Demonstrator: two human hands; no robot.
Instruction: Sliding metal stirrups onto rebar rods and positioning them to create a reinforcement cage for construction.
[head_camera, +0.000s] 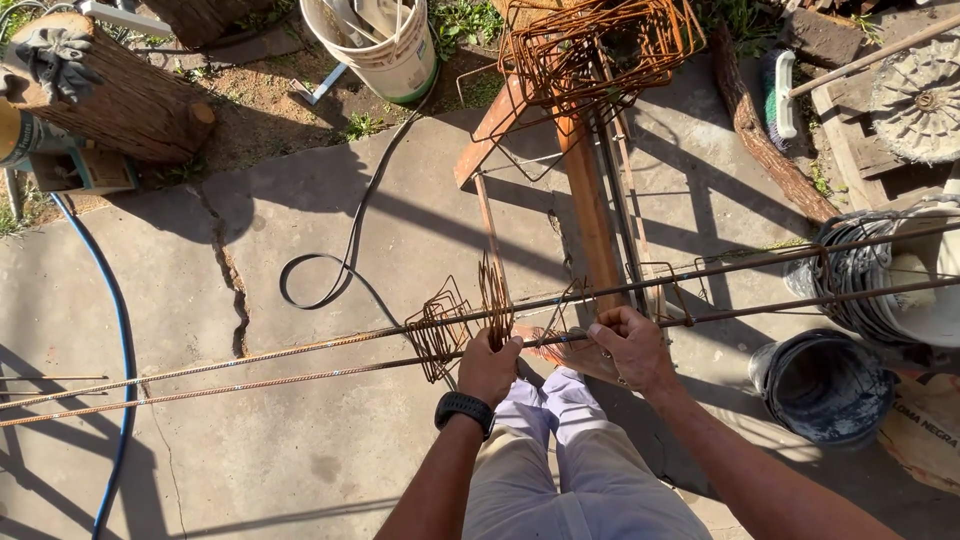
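Two long rusty steel rods (300, 365) cross the frame from lower left to upper right above the concrete floor (330, 200), resting on a wooden stand (585, 190) at centre. Rusty wire rings (440, 325) hang on them just left of centre. Likely risks: the rods could roll or sag off the stand if pushed sideways, and the sharp ring ends could scratch skin. The left hand (488, 365), wrist bent with a black watch (463, 408), is closed on a ring (495, 300) at the near rod. The right hand (632, 345) curls closed over the same rod, slightly apart.
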